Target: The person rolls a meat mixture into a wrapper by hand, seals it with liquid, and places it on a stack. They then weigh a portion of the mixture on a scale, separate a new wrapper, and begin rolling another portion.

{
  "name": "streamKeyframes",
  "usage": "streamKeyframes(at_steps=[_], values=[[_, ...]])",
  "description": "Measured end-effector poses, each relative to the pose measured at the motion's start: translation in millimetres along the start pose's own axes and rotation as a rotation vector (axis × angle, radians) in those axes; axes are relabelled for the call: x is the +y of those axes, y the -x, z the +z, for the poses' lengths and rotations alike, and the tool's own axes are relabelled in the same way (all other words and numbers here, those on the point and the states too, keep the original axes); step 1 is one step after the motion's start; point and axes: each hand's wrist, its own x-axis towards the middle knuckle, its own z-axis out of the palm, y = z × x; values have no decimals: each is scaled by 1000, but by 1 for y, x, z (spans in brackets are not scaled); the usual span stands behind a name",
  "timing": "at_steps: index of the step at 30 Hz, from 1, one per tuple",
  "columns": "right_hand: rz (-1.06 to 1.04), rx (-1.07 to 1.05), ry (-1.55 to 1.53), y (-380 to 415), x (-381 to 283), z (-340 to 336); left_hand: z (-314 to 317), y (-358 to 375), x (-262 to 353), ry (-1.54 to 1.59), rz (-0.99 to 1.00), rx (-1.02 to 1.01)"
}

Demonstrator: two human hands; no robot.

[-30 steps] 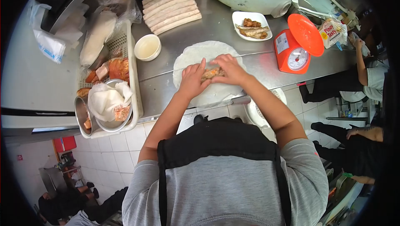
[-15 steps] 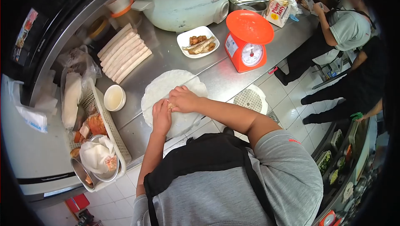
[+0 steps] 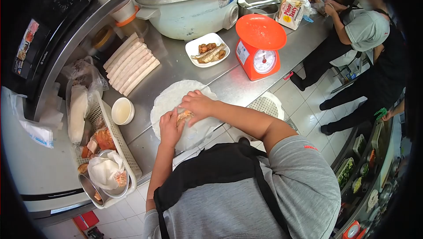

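Observation:
A thin round white wrapper [image 3: 169, 100] lies on the steel counter near its front edge. On it, an orange and white filling [image 3: 184, 115] shows between my two hands. My left hand [image 3: 171, 126] touches the filling's left side with its fingers close together. From the right, my right hand [image 3: 197, 106] curves over the wrapper, its fingertips at the filling. Several long pale rolls [image 3: 132, 66] are stacked to the upper left. A small bowl of pale liquid [image 3: 122, 111] stands left of the wrapper.
A white basket [image 3: 115, 140] with bowls and wrapped food stands at the left. Behind are a plate of fried fish [image 3: 208, 50], a red scale [image 3: 261, 41], a large lidded cooker [image 3: 189, 12] and a bread bag [image 3: 291, 12]. Two people stand at the upper right.
My hands have moved slightly apart, and more of the filling shows between them. The view has shifted a little. The person at the upper right has moved their hands.

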Motion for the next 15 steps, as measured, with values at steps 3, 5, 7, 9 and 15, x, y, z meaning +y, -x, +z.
streamKeyframes(at_steps=[3,5,7,9,15], values=[[25,-29,-46,8,6,1,-2,-4,12,-18,-12,-2],[65,-58,-58,7,10,10,8,-5,7,-30,7,7],[64,-62,-69,6,10,9,10,-5,6,-18,2,-4],[23,-37,-78,4,13,0,8,-4,5,17,-23,-31],[93,57,-175,5,2,4,7,-4,3,59,0,-23]])
